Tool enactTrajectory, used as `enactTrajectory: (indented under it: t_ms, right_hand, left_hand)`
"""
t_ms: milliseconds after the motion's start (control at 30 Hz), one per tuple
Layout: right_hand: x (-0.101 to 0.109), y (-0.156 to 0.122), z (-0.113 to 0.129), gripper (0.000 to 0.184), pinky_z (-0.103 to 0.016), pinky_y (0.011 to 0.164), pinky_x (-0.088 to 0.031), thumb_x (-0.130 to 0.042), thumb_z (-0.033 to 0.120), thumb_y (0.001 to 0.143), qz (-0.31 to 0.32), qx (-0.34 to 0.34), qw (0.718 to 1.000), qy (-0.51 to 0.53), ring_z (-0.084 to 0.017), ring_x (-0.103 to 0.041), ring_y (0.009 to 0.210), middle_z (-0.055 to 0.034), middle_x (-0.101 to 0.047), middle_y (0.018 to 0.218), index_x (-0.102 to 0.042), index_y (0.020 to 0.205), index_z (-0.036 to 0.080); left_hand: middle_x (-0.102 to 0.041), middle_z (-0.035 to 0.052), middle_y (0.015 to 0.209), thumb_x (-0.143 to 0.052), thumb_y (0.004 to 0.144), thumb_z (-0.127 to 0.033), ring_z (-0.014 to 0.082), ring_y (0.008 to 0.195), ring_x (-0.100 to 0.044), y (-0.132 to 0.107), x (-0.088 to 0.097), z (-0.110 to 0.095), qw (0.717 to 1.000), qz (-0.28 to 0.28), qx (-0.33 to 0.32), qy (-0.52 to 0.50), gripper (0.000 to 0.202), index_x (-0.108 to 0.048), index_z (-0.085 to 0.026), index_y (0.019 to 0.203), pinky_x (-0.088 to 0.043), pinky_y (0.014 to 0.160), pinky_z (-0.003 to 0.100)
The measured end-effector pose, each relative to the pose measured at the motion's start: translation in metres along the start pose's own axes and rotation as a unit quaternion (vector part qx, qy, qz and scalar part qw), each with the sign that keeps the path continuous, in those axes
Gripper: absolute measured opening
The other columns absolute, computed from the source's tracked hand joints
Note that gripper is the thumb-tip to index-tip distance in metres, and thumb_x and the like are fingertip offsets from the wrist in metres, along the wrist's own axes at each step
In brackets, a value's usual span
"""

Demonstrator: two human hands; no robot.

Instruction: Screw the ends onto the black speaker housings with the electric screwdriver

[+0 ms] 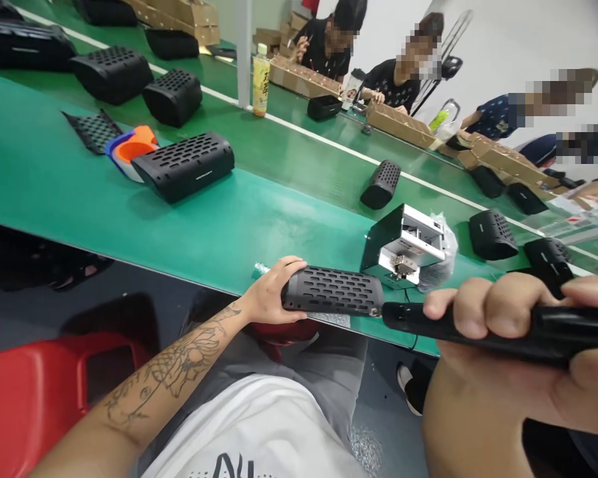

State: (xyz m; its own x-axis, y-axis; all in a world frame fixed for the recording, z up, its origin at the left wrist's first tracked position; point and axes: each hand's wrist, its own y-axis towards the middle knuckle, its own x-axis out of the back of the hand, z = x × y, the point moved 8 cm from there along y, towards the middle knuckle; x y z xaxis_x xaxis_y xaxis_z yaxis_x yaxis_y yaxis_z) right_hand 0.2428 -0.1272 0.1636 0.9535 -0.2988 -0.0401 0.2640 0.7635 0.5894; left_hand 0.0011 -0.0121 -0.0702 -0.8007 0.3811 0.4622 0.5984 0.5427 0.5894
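My left hand (pixel 269 292) grips the left end of a black perforated speaker housing (pixel 333 291), held level at the near edge of the green table (pixel 54 172). My right hand (pixel 518 345) is closed round the handle of a black electric screwdriver (pixel 418 318). Its tip meets the right end of the housing. A tattoo runs along my left forearm.
A small metal screw-feeder box (pixel 403 245) stands just behind the housing. Several more black housings (pixel 184 166) lie about the table, beside orange and blue tape rolls (pixel 132 149) and a drink bottle (pixel 261 79). Other people sit at cardboard boxes (pixel 398 123) across the table. A red stool (pixel 44 392) is lower left.
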Motion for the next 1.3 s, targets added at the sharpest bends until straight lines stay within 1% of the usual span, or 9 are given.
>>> enactTrajectory:
  t_ms: [67, 167, 233, 300, 467, 733, 1000, 1167, 1300]
  right_hand:
    - [-0.034, -0.009, -0.008, 0.024, -0.042, 0.051, -0.063, -0.088, 0.061, 0.100, 0.039, -0.015, 0.997, 0.059, -0.018, -0.055, 0.047, 0.0039, -0.058, 0.067, -0.087, 0.114, 0.042]
    - [-0.081, -0.016, -0.027, 0.030, -0.039, 0.054, -0.063, -0.089, 0.062, 0.100, 0.062, -0.029, 0.992, 0.110, -0.017, -0.061, 0.048, 0.0038, -0.068, 0.068, -0.086, 0.112, 0.035]
    - [-0.104, -0.017, -0.040, 0.028, -0.037, 0.053, -0.062, -0.091, 0.057, 0.099, 0.073, -0.029, 0.988, 0.131, -0.017, -0.062, 0.048, 0.0041, -0.069, 0.066, -0.087, 0.112, 0.032]
    - [-0.117, -0.017, -0.051, 0.027, -0.036, 0.052, -0.061, -0.093, 0.053, 0.098, 0.079, -0.031, 0.986, 0.144, -0.017, -0.062, 0.047, 0.0041, -0.069, 0.065, -0.088, 0.111, 0.030]
    - [-0.123, -0.018, -0.068, 0.027, -0.035, 0.053, -0.060, -0.095, 0.052, 0.098, 0.069, -0.035, 0.988, 0.131, -0.016, -0.064, 0.050, 0.0035, -0.070, 0.068, -0.086, 0.107, 0.028]
    - [-0.133, -0.018, -0.074, 0.018, -0.034, 0.054, -0.063, -0.094, 0.039, 0.100, 0.104, -0.060, 0.984, 0.131, -0.016, -0.066, 0.051, 0.0038, -0.071, 0.069, -0.082, 0.099, 0.026]
    - [-0.142, -0.019, -0.075, 0.028, -0.029, 0.053, -0.061, -0.095, 0.038, 0.097, 0.147, -0.084, 0.978, 0.122, -0.013, -0.061, 0.046, 0.0063, -0.067, 0.062, -0.072, 0.088, 0.025]
    - [-0.145, -0.018, -0.081, 0.033, -0.030, 0.052, -0.061, -0.097, 0.043, 0.095, 0.160, -0.094, 0.977, 0.107, -0.013, -0.060, 0.044, 0.0070, -0.066, 0.059, -0.070, 0.085, 0.025]
    - [-0.149, -0.025, -0.081, 0.030, -0.032, 0.054, -0.062, -0.095, 0.040, 0.097, 0.161, -0.090, 0.978, 0.099, -0.014, -0.063, 0.048, 0.0065, -0.067, 0.062, -0.070, 0.088, 0.026]
  left_hand:
    - [-0.051, 0.0245, 0.172, -0.098, 0.089, -0.045, 0.0460, 0.162, -0.058, 0.000, -0.001, 0.000, 1.000, -0.002, 0.003, -0.005, 0.114, -0.035, -0.027, 0.181, -0.055, 0.133, 0.069]
    - [-0.052, 0.0242, 0.171, -0.099, 0.088, -0.047, 0.0456, 0.161, -0.058, 0.001, -0.002, -0.001, 1.000, -0.001, 0.004, -0.010, 0.114, -0.035, -0.027, 0.181, -0.054, 0.133, 0.069]
    - [-0.051, 0.0242, 0.171, -0.099, 0.088, -0.050, 0.0455, 0.160, -0.059, 0.001, -0.003, 0.000, 1.000, 0.000, 0.008, -0.017, 0.115, -0.036, -0.027, 0.180, -0.055, 0.132, 0.068]
    - [-0.050, 0.0249, 0.171, -0.100, 0.088, -0.053, 0.0456, 0.159, -0.060, 0.001, -0.005, 0.002, 1.000, -0.004, 0.010, -0.023, 0.114, -0.037, -0.026, 0.180, -0.056, 0.131, 0.067]
    - [-0.052, 0.0253, 0.169, -0.100, 0.087, -0.056, 0.0467, 0.155, -0.062, 0.000, -0.006, 0.004, 0.999, -0.025, -0.002, -0.028, 0.112, -0.041, -0.026, 0.178, -0.057, 0.128, 0.068]
    - [-0.056, 0.0237, 0.164, -0.099, 0.085, -0.059, 0.0466, 0.148, -0.067, 0.002, -0.006, 0.005, 0.999, -0.030, -0.001, -0.034, 0.108, -0.045, -0.026, 0.173, -0.061, 0.123, 0.065]
    - [-0.059, 0.0249, 0.160, -0.097, 0.084, -0.067, 0.0472, 0.140, -0.070, 0.002, -0.011, 0.009, 0.999, -0.031, -0.002, -0.009, 0.110, -0.046, -0.024, 0.171, -0.064, 0.115, 0.066]
    - [-0.060, 0.0238, 0.162, -0.099, 0.082, -0.065, 0.0456, 0.144, -0.068, 0.004, -0.010, 0.011, 1.000, -0.017, 0.024, -0.008, 0.109, -0.048, -0.024, 0.170, -0.061, 0.121, 0.065]
    - [-0.060, 0.0221, 0.162, -0.100, 0.082, -0.065, 0.0441, 0.149, -0.067, 0.005, -0.007, 0.009, 0.999, -0.002, 0.038, 0.000, 0.109, -0.049, -0.025, 0.169, -0.060, 0.125, 0.064]
